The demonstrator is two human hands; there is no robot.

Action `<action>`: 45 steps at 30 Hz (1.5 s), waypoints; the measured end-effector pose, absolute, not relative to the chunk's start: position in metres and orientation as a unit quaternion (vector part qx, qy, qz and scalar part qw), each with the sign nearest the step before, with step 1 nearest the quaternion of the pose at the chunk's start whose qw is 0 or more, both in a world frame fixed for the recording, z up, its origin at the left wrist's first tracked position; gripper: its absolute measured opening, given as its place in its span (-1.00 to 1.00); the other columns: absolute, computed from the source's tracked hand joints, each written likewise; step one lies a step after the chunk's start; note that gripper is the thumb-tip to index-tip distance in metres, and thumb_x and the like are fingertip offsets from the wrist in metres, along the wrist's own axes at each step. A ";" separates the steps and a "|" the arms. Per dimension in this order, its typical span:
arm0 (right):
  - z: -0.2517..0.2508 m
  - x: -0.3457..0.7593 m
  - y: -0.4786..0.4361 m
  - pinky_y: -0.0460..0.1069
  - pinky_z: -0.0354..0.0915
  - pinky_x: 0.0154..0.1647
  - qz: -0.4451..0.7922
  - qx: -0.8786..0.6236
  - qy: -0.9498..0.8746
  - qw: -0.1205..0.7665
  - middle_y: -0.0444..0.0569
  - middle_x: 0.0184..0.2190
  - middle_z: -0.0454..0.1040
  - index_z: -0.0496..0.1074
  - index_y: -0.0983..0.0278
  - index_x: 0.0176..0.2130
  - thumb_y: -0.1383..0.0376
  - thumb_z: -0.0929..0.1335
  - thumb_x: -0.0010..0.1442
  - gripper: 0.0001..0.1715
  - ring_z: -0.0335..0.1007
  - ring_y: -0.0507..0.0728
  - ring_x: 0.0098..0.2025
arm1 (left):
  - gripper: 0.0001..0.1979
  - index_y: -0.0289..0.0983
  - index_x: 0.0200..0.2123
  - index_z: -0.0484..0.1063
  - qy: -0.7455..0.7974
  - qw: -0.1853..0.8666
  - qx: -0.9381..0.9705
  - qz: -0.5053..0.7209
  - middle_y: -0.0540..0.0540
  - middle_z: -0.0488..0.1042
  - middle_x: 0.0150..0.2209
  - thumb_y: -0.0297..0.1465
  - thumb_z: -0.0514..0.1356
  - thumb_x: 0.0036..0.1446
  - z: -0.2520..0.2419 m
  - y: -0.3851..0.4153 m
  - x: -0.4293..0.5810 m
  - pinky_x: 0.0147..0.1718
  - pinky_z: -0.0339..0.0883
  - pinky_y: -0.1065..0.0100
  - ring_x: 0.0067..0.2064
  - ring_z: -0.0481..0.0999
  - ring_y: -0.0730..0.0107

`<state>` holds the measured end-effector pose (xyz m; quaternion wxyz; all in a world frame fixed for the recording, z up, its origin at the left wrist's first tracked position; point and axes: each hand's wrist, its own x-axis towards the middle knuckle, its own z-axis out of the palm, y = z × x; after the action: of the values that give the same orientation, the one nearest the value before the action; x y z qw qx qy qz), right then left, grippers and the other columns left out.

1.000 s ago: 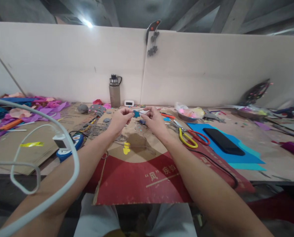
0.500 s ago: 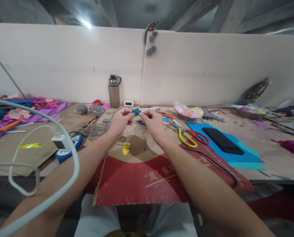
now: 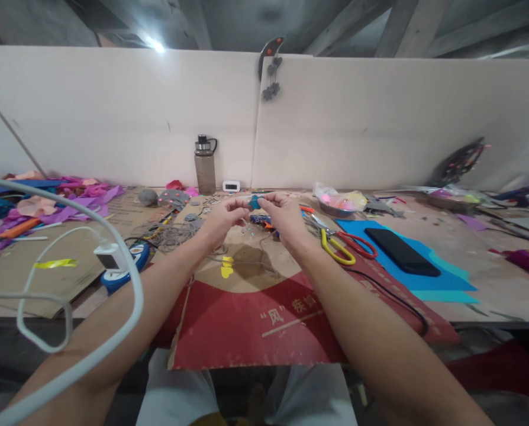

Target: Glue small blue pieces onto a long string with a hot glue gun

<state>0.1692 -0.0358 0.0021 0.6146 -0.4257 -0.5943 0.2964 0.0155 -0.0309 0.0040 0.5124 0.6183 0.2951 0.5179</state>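
Note:
A small teal-blue piece (image 3: 254,203), perhaps paper or felt, is held up above the cardboard between both hands. My left hand (image 3: 223,221) pinches its left side with thumb and forefinger. From the right, my right hand (image 3: 284,216) grips it the same way. The fingertips hide part of its outline. Beneath the hands lies a red and tan cardboard sheet (image 3: 247,331), with small yellow cut-out pieces (image 3: 227,267) on it. Scissors (image 3: 342,245) with yellow and red handles rest right of my right hand.
A black phone (image 3: 401,252) lies on blue sheets (image 3: 451,283) at right. Tangled string (image 3: 173,234) sits left of the hands. A water bottle (image 3: 205,165) stands by the back panel. A white cable (image 3: 135,290) loops across the left foreground. Coloured scraps (image 3: 47,204) heap at far left.
Both hands have shifted slightly to the right with the teal-blue piece, and it appears turned and more compact between the fingertips. The things on the table look unmoved.

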 end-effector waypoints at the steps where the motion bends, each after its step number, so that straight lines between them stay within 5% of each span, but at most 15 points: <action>1: 0.005 0.173 -0.037 -0.09 0.07 -0.50 0.267 -0.438 -0.611 0.603 -0.18 -0.57 0.33 0.43 0.28 -0.41 0.17 0.35 0.02 -0.79 0.14 -0.02 -0.54 | -0.87 -0.32 -0.42 0.46 0.302 0.514 0.621 0.509 -0.05 0.44 -0.39 -0.39 0.25 -0.10 0.007 -0.031 0.013 -0.46 0.24 0.46 -0.43 0.37 0.53; 9: 0.013 0.178 -0.049 -0.05 0.01 -0.45 0.112 -0.463 -0.761 0.440 -0.18 -0.64 0.28 0.46 0.22 -0.45 0.27 0.35 0.06 -0.90 0.11 0.02 -0.54 | -0.90 -0.32 -0.44 0.52 0.385 0.349 0.734 0.437 -0.03 0.43 -0.54 -0.41 0.30 -0.07 0.030 -0.040 0.001 -0.53 0.17 0.47 -0.54 0.32 0.55; 16: 0.014 0.173 -0.052 -0.05 0.05 -0.40 0.022 -0.472 -0.749 0.464 -0.15 -0.53 0.32 0.42 0.26 -0.24 0.34 0.35 0.07 -0.82 0.18 0.05 -0.46 | -0.86 -0.34 -0.48 0.42 0.381 0.439 0.693 0.427 -0.01 0.42 -0.61 -0.40 0.31 -0.07 0.016 -0.035 0.005 -0.53 0.27 0.45 -0.58 0.38 0.54; 20: 0.011 0.172 -0.052 -0.05 0.06 -0.39 -0.007 -0.455 -0.744 0.489 -0.12 -0.51 0.32 0.39 0.25 -0.40 0.35 0.35 0.09 -0.98 0.17 0.05 -0.45 | -0.81 -0.32 -0.56 0.35 0.376 0.510 0.610 0.475 0.00 0.39 -0.62 -0.40 0.32 -0.09 0.006 -0.030 0.010 -0.54 0.24 0.48 -0.59 0.35 0.59; 32: 0.006 0.164 -0.052 -0.03 0.08 -0.38 0.037 -0.478 -0.718 0.504 -0.06 -0.47 0.44 0.41 0.27 -0.42 0.23 0.28 0.19 -0.78 0.24 0.06 -0.44 | -0.79 -0.33 -0.58 0.24 0.318 0.598 0.456 0.577 -0.02 0.41 -0.60 -0.62 0.23 -0.07 0.014 -0.034 0.017 -0.38 0.39 0.42 -0.53 0.46 0.52; 45: 0.005 0.162 -0.052 -0.04 0.03 -0.42 0.044 -0.490 -0.705 0.511 -0.09 -0.54 0.38 0.33 0.26 -0.49 0.16 0.19 0.24 -0.65 0.20 0.04 -0.49 | -0.75 -0.32 -0.28 0.42 0.285 0.619 0.493 0.541 -0.02 0.49 -0.46 -0.57 0.28 -0.11 0.010 -0.037 0.019 -0.37 0.40 0.40 -0.47 0.48 0.52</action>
<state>0.1622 -0.0521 0.0053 0.5112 -0.4902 -0.7046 0.0436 0.0191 -0.0365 0.0099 0.6191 0.4927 0.2848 0.5411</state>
